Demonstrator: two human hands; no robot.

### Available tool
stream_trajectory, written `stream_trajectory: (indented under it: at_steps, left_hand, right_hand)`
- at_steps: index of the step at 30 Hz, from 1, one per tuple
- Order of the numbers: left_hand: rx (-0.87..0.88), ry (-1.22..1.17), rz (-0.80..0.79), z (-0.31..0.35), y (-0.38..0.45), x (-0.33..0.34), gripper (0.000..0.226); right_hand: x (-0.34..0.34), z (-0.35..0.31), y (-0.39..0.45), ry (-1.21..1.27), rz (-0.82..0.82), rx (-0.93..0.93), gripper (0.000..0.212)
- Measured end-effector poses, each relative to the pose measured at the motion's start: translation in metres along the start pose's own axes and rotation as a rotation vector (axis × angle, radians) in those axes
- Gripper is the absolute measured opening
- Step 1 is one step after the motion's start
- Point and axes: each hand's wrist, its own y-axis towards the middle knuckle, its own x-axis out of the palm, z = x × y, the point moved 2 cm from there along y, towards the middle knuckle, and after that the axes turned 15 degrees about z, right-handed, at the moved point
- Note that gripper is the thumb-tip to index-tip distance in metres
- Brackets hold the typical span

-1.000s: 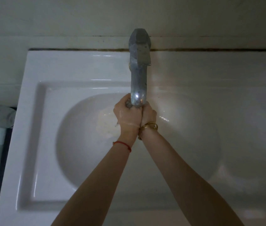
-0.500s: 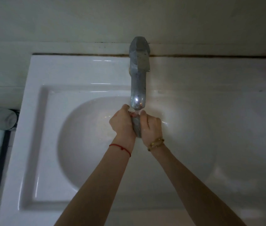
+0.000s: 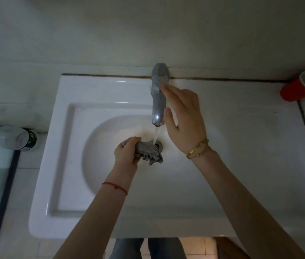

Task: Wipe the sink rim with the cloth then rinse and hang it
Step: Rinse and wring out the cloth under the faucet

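A white sink [image 3: 54, 165] with a raised rim fills the middle of the view. Its metal faucet [image 3: 158, 94] stands at the back, and a thin stream of water falls from the spout toward the drain [image 3: 159, 145]. My left hand [image 3: 127, 156] grips a bunched grey cloth [image 3: 148, 153] low in the bowl, just left of the stream. My right hand [image 3: 184, 120] is raised beside the faucet with fingers spread, its fingertips at the faucet's handle.
A red cup [image 3: 301, 86] lies on its side on the counter at the far right. A white bottle [image 3: 8, 137] lies left of the sink. The wall rises directly behind the faucet. Tiled floor shows below the sink's front edge.
Both hands held the cloth together under the spout. My right hand has let go and risen to the faucet handle, while the left keeps the cloth lower in the bowl.
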Motion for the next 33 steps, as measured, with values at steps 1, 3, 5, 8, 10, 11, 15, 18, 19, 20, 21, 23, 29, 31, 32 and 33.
stream_trajectory:
  at_steps: [1, 3, 5, 8, 10, 11, 15, 18, 19, 20, 21, 23, 29, 31, 32, 33]
  left_hand:
    - [0.009, -0.010, -0.020, 0.000, -0.003, -0.003, 0.017]
    - [0.042, -0.030, -0.067, 0.001, -0.009, -0.007, 0.020]
    - [0.077, -0.044, -0.115, 0.003, -0.016, -0.009, 0.020]
    - [0.097, -0.088, -0.135, 0.008, -0.029, -0.011, 0.009]
    - [0.106, -0.117, -0.147, 0.011, -0.038, -0.011, 0.006]
    - [0.106, -0.142, -0.159, 0.013, -0.042, -0.010, 0.009]
    - [0.161, -0.244, -0.232, 0.022, -0.056, -0.010, 0.029]
    - [0.288, -0.212, -0.248, 0.022, -0.065, -0.006, 0.037]
    - [0.377, -0.177, -0.240, 0.021, -0.067, -0.004, 0.037]
    - [0.484, -0.119, -0.229, 0.019, -0.069, -0.003, 0.037]
    - [0.589, -0.056, -0.218, 0.018, -0.071, -0.003, 0.037]
    - [0.726, 0.039, -0.208, 0.015, -0.074, -0.002, 0.035]
    - [0.761, 0.065, -0.193, 0.006, -0.088, 0.002, 0.035]
    - [0.643, -0.017, -0.152, 0.006, -0.092, 0.005, 0.040]
    - [0.581, -0.061, -0.132, 0.008, -0.093, 0.006, 0.044]
    - [0.533, -0.094, -0.108, 0.009, -0.091, 0.007, 0.047]
  right_hand:
    - [0.002, -0.001, -0.002, 0.000, -0.001, 0.005, 0.045]
    - [0.003, -0.002, -0.008, -0.004, 0.021, 0.016, 0.043]
    - [0.005, -0.004, -0.016, -0.002, 0.026, 0.015, 0.042]
    - [0.008, -0.004, -0.021, 0.017, 0.004, 0.038, 0.042]
    - [0.005, -0.004, -0.022, 0.047, 0.020, 0.077, 0.039]
    - [0.003, -0.004, -0.025, 0.076, 0.069, 0.129, 0.037]
    - [-0.006, -0.004, -0.056, 0.154, 0.230, 0.689, 0.031]
    - [0.003, -0.010, -0.078, 0.383, -0.222, 1.343, 0.049]
    - [0.005, -0.015, -0.081, 0.501, -0.358, 1.500, 0.056]
    - [0.007, -0.020, -0.084, 0.636, -0.463, 1.607, 0.063]
    - [0.010, -0.025, -0.085, 0.781, -0.527, 1.680, 0.069]
    - [0.014, -0.029, -0.085, 0.999, -0.539, 1.776, 0.069]
    - [0.030, -0.037, -0.080, 0.899, -0.190, 1.818, 0.051]
    - [0.035, -0.041, -0.080, 0.689, -0.020, 1.736, 0.038]
    - [0.036, -0.042, -0.080, 0.591, 0.031, 1.674, 0.034]
    - [0.036, -0.044, -0.079, 0.528, 0.063, 1.606, 0.035]
